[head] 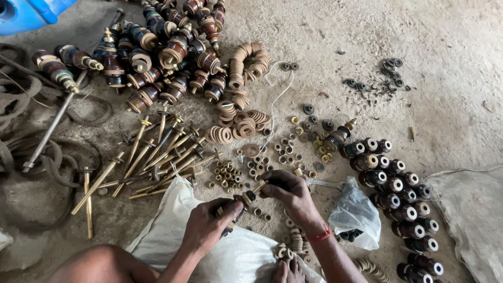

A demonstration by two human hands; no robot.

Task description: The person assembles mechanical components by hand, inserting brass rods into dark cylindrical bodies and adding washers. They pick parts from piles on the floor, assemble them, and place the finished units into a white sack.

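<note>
Brown insulator (237, 205) clamped in left hand (209, 222), long axis pointing up-right toward right hand (289, 195); brass rod tip (259, 185) pinched there (fingers narrow), just beyond the insulator's end, nearer the right.

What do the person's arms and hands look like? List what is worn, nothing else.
Both forearms are bare: no sleeves and no gloves show. The right hand has a red thread band around the wrist. The left hand has nothing on its wrist. I see no rings or watch on either hand, though the fingers are too small in view to be sure.
</note>
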